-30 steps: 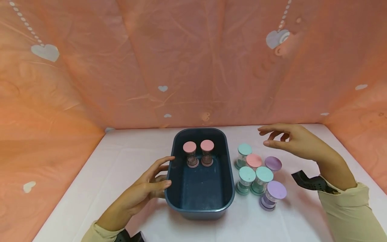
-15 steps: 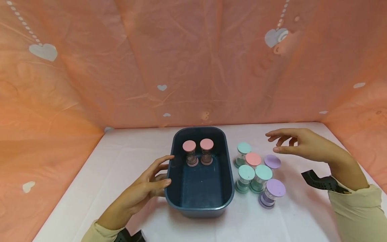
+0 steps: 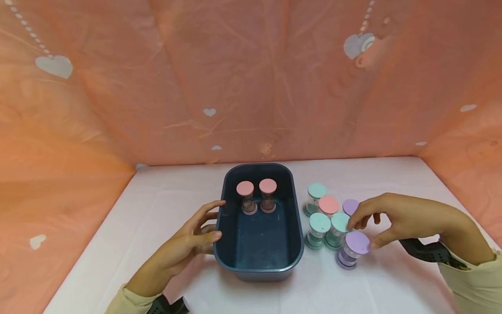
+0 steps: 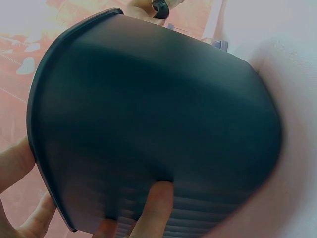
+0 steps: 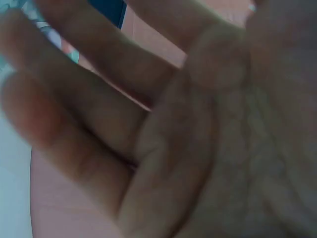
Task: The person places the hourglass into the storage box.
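In the head view, my left hand (image 3: 186, 244) rests against the left side of a dark blue bin (image 3: 259, 275). Its fingertips touch the rim and outer wall, as the left wrist view of the bin wall (image 4: 158, 104) also shows. My right hand (image 3: 412, 218) hovers over the timers, thumb and fingertips spread on either side of the front purple sand timer (image 3: 349, 253). Two pink sand timers (image 3: 245, 189) stand upright at the bin's far end. Beside the bin are green sand timers (image 3: 318, 224), a pink sand timer (image 3: 328, 205) and another purple one, partly hidden by my fingers.
A white cloth (image 3: 176, 183) covers the table. Orange sheeting (image 3: 251, 87) with pale hearts closes in the back and both sides. The timers stand in a tight cluster just right of the bin.
My right hand first drew back to the right, then came down and forward to the front purple sand timer. My left hand and the bin stay in place.
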Demonstrator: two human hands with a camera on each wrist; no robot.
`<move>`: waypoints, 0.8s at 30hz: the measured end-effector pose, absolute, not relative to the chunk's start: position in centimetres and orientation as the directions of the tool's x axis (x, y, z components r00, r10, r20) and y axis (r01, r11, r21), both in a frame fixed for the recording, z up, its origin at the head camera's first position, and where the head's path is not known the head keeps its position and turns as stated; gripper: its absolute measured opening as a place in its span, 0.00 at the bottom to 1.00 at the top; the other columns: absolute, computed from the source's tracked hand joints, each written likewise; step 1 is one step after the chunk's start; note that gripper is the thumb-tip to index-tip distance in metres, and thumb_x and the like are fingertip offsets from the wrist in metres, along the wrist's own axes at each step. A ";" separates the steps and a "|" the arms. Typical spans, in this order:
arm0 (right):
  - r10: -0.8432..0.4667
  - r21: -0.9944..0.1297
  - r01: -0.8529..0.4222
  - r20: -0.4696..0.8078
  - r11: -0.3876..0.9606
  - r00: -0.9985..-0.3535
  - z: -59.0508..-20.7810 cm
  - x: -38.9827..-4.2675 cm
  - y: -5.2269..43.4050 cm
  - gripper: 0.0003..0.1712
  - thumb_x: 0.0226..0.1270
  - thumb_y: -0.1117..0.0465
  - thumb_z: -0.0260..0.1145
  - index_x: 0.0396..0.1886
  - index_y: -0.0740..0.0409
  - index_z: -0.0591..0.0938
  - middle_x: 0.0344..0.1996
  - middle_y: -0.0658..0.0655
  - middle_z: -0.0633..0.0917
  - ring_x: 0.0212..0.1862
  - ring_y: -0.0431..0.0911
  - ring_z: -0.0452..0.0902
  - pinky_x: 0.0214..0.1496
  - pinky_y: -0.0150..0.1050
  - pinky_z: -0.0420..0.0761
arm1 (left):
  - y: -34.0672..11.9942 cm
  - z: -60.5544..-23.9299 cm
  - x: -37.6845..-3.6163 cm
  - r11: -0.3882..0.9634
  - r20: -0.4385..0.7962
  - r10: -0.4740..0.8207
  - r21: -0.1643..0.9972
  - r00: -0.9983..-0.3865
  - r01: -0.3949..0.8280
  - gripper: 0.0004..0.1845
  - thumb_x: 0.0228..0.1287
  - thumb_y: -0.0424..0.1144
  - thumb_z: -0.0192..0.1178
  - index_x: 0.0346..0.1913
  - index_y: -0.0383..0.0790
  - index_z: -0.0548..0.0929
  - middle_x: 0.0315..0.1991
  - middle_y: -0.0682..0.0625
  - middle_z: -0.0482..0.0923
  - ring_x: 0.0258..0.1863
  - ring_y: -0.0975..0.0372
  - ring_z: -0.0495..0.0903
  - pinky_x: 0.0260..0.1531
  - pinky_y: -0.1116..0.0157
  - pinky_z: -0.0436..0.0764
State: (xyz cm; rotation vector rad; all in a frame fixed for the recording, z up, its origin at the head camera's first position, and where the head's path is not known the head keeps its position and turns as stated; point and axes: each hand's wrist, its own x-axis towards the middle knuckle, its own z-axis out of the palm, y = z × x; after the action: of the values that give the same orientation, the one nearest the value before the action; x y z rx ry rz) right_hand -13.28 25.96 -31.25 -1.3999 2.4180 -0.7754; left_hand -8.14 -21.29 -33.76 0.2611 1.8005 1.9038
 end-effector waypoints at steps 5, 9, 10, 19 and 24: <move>-0.857 -0.542 -0.722 0.005 0.431 -0.515 -31.2 -12.8 25.6 0.26 0.56 0.48 0.77 0.55 0.36 0.81 0.42 0.33 0.84 0.43 0.32 0.79 0.35 0.31 0.74 | -21.2 -33.7 -8.2 0.006 -0.198 0.476 0.975 -0.857 -0.222 0.36 0.69 0.35 0.58 0.76 0.53 0.56 0.72 0.36 0.50 0.61 0.53 0.73 0.49 0.53 0.82; -0.861 -0.564 -0.705 -0.018 0.429 -0.509 -31.2 -12.6 25.4 0.27 0.55 0.48 0.76 0.56 0.37 0.82 0.42 0.34 0.85 0.42 0.31 0.79 0.31 0.30 0.72 | -21.1 -33.6 -8.2 0.002 -0.195 0.478 0.975 -0.856 -0.221 0.36 0.69 0.35 0.58 0.76 0.53 0.57 0.72 0.34 0.49 0.62 0.52 0.73 0.50 0.53 0.82; -0.865 -0.567 -0.708 -0.016 0.421 -0.502 -31.1 -12.6 25.3 0.26 0.55 0.47 0.76 0.56 0.37 0.82 0.42 0.34 0.85 0.42 0.31 0.78 0.30 0.29 0.72 | -21.1 -33.6 -8.1 0.000 -0.193 0.478 0.976 -0.857 -0.219 0.36 0.69 0.35 0.58 0.76 0.53 0.57 0.72 0.34 0.49 0.62 0.52 0.73 0.49 0.54 0.82; -0.864 -0.571 -0.685 -0.088 0.452 -0.496 -31.2 -12.1 24.8 0.27 0.52 0.50 0.79 0.54 0.35 0.82 0.46 0.35 0.86 0.45 0.30 0.80 0.30 0.29 0.74 | -21.1 -33.6 -8.0 0.004 -0.207 0.463 0.973 -0.862 -0.231 0.37 0.68 0.35 0.60 0.76 0.53 0.57 0.71 0.35 0.50 0.60 0.54 0.74 0.48 0.54 0.83; -0.853 -0.518 -0.703 -0.107 0.487 -0.512 -31.3 -11.8 24.3 0.26 0.51 0.49 0.80 0.52 0.37 0.85 0.45 0.34 0.86 0.43 0.28 0.80 0.32 0.30 0.76 | -21.2 -33.7 -8.0 0.006 -0.211 0.463 0.972 -0.861 -0.235 0.37 0.68 0.35 0.60 0.76 0.52 0.56 0.72 0.35 0.50 0.61 0.52 0.73 0.49 0.54 0.82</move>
State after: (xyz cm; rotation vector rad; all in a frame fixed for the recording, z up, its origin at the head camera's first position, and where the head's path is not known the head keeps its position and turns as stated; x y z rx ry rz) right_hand -11.83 24.27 -31.28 -1.3038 2.3863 -0.5938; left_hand -7.95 -21.23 -33.72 0.2332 1.8081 1.9057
